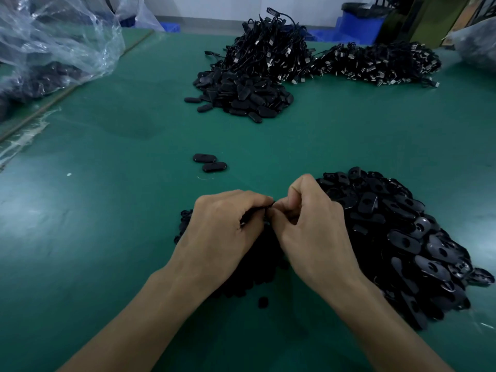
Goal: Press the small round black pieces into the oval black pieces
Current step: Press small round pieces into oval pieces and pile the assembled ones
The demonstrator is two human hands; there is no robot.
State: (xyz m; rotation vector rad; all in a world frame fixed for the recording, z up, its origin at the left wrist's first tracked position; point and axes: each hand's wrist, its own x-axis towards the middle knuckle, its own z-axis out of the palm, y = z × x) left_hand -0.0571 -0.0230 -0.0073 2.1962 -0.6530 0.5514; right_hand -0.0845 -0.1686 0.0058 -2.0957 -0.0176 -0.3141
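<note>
My left hand [222, 226] and my right hand [308, 224] meet fingertip to fingertip above the green table [120, 237]. Between them they pinch a black piece [264, 209], mostly hidden by the fingers; whether it is an oval or a round one I cannot tell. A heap of small round black pieces [255, 267] lies under and between my hands. To the right spreads a big pile of oval black pieces with holes [402, 237]. Two oval pieces [209, 162] lie side by side just beyond my hands.
Another pile of oval black pieces [241, 95] sits farther back, with tangled black cables with metal plugs [268, 49] and a second cable heap [375, 63] behind it. Clear plastic bags [53, 44] fill the far left. Blue bins [359, 25] stand behind the table.
</note>
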